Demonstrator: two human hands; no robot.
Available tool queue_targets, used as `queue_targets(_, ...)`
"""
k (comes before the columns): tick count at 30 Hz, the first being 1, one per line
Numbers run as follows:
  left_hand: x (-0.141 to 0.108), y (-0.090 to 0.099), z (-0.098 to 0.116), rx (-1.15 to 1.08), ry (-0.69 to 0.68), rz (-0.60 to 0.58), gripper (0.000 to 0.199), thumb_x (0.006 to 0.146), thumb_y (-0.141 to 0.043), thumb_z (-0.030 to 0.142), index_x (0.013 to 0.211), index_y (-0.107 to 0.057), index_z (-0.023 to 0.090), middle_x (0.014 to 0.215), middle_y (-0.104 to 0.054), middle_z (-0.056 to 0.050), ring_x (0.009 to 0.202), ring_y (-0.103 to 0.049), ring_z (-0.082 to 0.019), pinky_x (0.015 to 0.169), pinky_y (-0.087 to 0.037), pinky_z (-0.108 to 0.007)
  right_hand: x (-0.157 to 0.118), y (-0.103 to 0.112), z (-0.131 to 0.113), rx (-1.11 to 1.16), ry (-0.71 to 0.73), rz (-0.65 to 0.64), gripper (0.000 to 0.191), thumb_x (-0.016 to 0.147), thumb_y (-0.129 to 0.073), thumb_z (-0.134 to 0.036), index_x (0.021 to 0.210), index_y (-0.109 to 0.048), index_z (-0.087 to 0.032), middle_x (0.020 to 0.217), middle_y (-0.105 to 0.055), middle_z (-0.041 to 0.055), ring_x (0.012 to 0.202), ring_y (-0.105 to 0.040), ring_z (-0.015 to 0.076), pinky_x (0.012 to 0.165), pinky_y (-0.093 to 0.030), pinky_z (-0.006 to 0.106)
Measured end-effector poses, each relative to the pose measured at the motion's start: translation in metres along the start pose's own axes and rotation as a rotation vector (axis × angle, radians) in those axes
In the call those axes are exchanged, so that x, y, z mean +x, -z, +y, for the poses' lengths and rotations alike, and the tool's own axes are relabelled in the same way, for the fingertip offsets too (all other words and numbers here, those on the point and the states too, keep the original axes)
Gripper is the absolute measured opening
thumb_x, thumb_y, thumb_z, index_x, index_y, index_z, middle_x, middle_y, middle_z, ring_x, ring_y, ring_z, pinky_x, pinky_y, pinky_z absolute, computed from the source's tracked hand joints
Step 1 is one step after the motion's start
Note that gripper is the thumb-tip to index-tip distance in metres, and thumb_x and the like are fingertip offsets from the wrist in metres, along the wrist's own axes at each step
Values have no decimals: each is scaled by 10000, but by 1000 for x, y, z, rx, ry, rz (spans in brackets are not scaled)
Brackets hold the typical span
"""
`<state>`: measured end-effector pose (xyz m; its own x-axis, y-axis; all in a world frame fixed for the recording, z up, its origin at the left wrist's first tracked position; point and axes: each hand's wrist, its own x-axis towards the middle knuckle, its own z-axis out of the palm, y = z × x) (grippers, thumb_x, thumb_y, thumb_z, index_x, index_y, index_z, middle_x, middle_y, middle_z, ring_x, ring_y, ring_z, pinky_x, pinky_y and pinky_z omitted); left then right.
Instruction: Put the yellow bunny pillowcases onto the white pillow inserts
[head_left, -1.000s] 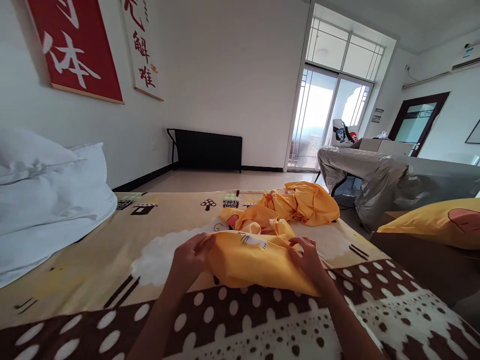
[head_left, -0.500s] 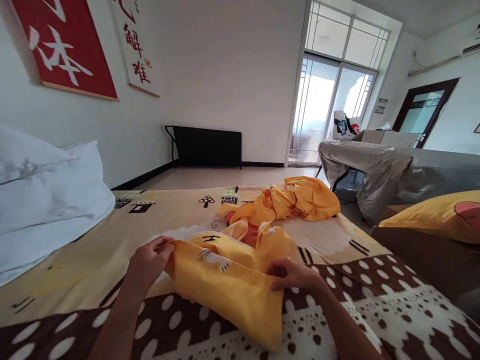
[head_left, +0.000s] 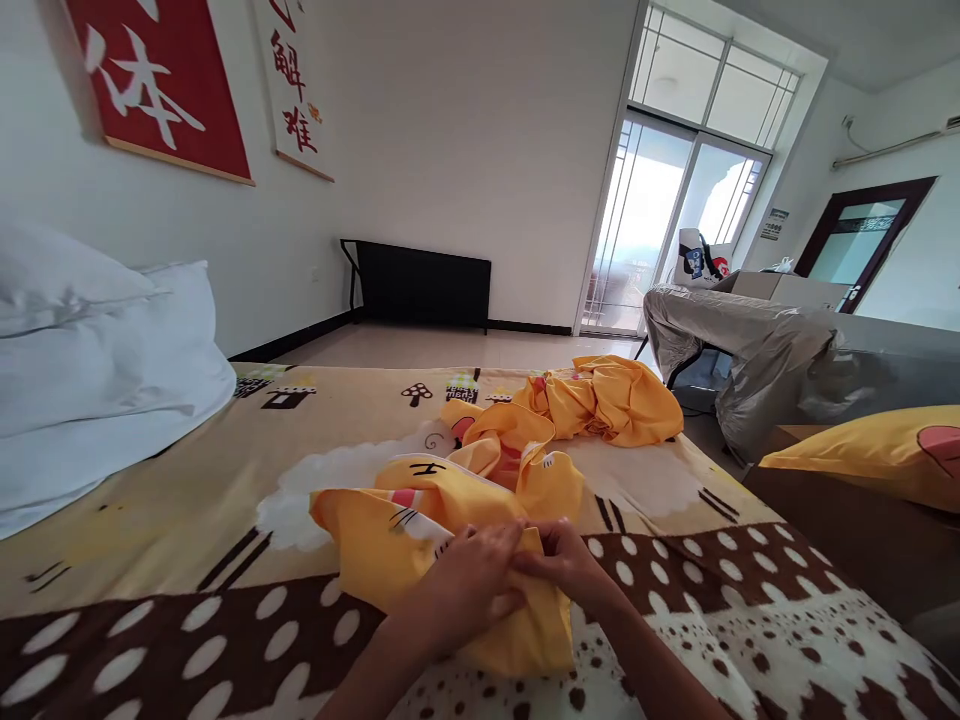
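Note:
A yellow pillowcase (head_left: 375,550) with a cartoon print of whiskers and pink patches lies on the bed in front of me. My left hand (head_left: 472,580) is over its near right part, fingers bent and closed on the cloth's upper edge. Right beside it, my right hand (head_left: 562,562) pinches the same edge near the right corner. The two hands almost touch, and the left one hides part of the edge. Beyond them the yellow cloth continues in folds, up to a bunched, twisted yellow heap (head_left: 622,400).
A patterned blanket (head_left: 225,460) covers the bed. White pillows (head_left: 112,370) are piled at the left. At the right, a yellow pillow (head_left: 870,450) rests on a brown box (head_left: 810,510). Behind stands a table under plastic sheeting (head_left: 765,350); a black folded panel (head_left: 420,285) leans by the wall.
My left hand has let go of the pillowcase's left corner and moved right, next to my right hand. The left corner has dropped onto the bed. The view has turned slightly left.

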<state>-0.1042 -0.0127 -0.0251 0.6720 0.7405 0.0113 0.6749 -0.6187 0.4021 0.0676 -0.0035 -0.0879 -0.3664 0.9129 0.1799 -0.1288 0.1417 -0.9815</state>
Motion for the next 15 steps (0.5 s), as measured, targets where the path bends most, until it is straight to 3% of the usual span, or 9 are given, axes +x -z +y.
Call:
queue_targets(2,6,-4,-6,-43,69,42,356,740,-499,264,1077,-561,165,1021,-660,-103,952,-608,-269,823,-452,-389,1,-2,1,6,8,23,310,682,-718,-424,749,-610,-142,653,-506,-24,602,-433,92,566,-351,214)
queue_targets(4,9,-4,-11,-78,90,88,237,774,-467,289,941,-596,180,918,-672,-83,860,-624,-253,726,-453,-338,0,-2,-1,30,2,11,325,659,-732,-415,800,-598,-154,699,-531,-17,641,-466,106,596,-373,220)
queue_targets(7,9,2,-16,-114,107,175,283,799,-455,300,1016,-610,204,974,-677,-80,919,-618,-250,730,-435,-318,-1,2,-7,47,4,-15,322,637,-736,-358,835,-562,-171,770,-561,-10,683,-489,113,622,-384,219)
queue_targets(9,7,8,-17,-158,139,247,311,827,-443,371,1023,-617,204,905,-687,-70,845,-623,-235,696,-430,-306,-2,5,-8,-22,1,-29,265,648,-701,-313,819,-558,-169,768,-554,-16,680,-476,108,615,-377,211)
queue_targets(12,3,19,-20,-244,181,426,379,816,-455,500,904,-638,180,703,-657,-35,674,-584,-194,656,-424,-290,-2,7,-4,-188,-54,-70,163,656,-616,-227,799,-574,-160,707,-518,-32,636,-434,97,570,-353,201)
queue_targets(15,-4,32,-23,-381,213,605,385,752,-529,538,777,-631,167,634,-602,-6,622,-531,-162,590,-417,-252,0,7,0,-369,-33,-60,66,624,-546,-147,686,-535,-166,604,-442,-54,568,-367,78,511,-299,191)
